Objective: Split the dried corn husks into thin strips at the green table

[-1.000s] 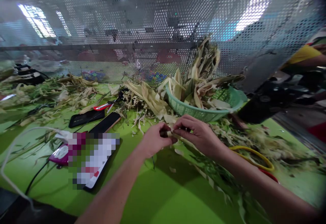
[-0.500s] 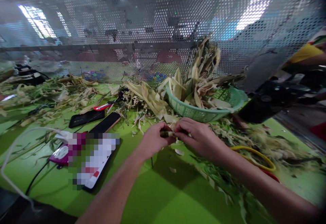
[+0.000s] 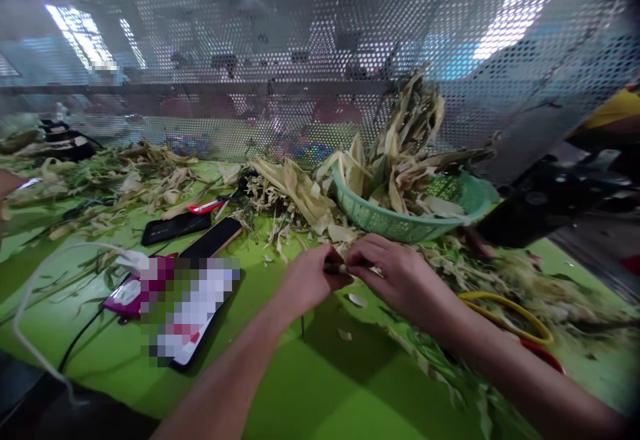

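Above the front of the green table (image 3: 320, 393), my left hand (image 3: 310, 283) is closed around a thin stalk-like piece (image 3: 340, 268), pale at its right end. My right hand (image 3: 397, 273) meets it there, pinching that end between thumb and fingers. Most of the piece is hidden by my fingers, so its exact kind is unclear. Below the hands lie small husk scraps (image 3: 357, 300). Just beyond my right hand stands a green plastic basket (image 3: 400, 225) filled with dried corn husks (image 3: 405, 153).
Phones (image 3: 213, 237), a red cutter knife (image 3: 206, 207) and a purple case (image 3: 123, 298) with a white cable lie left. Husk and leaf scraps (image 3: 150, 173) spread behind. A yellow ring (image 3: 530, 320) lies right, near black equipment (image 3: 530, 207). A perforated metal panel (image 3: 280, 47) rises at the back.
The whole view has shifted slightly, so things sit a little further right. Both hands keep their grip on the piece. Part of another person's arm now shows at the left edge.
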The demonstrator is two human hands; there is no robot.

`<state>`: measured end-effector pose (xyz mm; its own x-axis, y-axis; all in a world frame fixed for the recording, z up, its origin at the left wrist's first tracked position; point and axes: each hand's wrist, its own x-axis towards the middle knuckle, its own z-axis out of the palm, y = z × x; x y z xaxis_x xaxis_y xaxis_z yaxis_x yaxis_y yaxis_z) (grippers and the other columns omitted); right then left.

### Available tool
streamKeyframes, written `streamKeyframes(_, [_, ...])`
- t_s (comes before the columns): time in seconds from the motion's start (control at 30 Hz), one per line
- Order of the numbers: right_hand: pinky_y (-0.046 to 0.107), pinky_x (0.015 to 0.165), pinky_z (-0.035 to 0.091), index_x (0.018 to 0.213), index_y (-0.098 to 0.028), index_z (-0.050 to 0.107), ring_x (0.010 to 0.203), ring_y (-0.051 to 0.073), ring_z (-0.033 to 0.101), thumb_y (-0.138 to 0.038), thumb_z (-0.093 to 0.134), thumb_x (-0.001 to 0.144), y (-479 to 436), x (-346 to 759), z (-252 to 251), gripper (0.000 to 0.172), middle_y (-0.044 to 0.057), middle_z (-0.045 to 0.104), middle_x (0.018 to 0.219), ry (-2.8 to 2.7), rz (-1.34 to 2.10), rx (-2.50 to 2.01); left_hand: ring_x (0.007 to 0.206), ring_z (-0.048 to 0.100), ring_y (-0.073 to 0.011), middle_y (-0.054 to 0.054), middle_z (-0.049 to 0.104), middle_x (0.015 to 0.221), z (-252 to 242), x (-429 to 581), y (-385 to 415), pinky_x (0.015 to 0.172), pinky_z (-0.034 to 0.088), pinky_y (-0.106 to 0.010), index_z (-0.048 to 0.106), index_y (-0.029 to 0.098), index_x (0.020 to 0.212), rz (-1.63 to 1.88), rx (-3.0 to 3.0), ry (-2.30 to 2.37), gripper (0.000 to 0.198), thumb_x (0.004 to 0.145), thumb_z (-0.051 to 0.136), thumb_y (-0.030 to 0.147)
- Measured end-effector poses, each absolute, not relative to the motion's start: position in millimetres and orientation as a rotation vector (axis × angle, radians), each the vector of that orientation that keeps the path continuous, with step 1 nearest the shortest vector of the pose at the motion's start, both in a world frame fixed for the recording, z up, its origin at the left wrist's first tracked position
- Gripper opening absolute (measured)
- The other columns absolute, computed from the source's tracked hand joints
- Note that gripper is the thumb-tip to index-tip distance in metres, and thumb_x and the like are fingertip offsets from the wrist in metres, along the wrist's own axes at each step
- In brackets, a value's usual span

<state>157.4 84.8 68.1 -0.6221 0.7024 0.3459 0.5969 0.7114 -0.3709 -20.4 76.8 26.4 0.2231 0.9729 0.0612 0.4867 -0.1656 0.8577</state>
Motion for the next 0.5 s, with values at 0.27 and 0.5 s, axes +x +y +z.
streamKeyframes(0.27, [0.03, 0.074, 0.048, 0.08, -0.021, 0.064, 0.082, 0.019, 0.061, -0.016, 0.053, 0.084, 85.8, 154.4, 69.5, 0.013, 0.006, 0.062, 0.091, -2.336, 0.459, -1.01, 0.068, 0.054, -0.0148, -0.002, 0.064, 0.08, 26.4, -21.7, 77.7, 0.06, 0.038, -0.026, 0.063, 0.018, 0.086, 0.855, 1.749, 1.361, 0.026, 0.069, 0.069, 0.037])
streamKeyframes(0.5, [0.032, 0.078, 0.048, 0.079, -0.021, 0.066, 0.085, 0.019, 0.061, -0.024, 0.059, 0.084, 97.7, 162.1, 63.4, 0.01, 0.005, 0.061, 0.092, -2.3, 0.735, -1.008, 0.062, 0.053, -0.0125, -0.001, 0.064, 0.075, 25.4, -18.5, 79.2, 0.055, 0.035, -0.024, 0.062, 0.017, 0.081, 0.824, 1.683, 1.331, 0.027, 0.066, 0.071, 0.037])
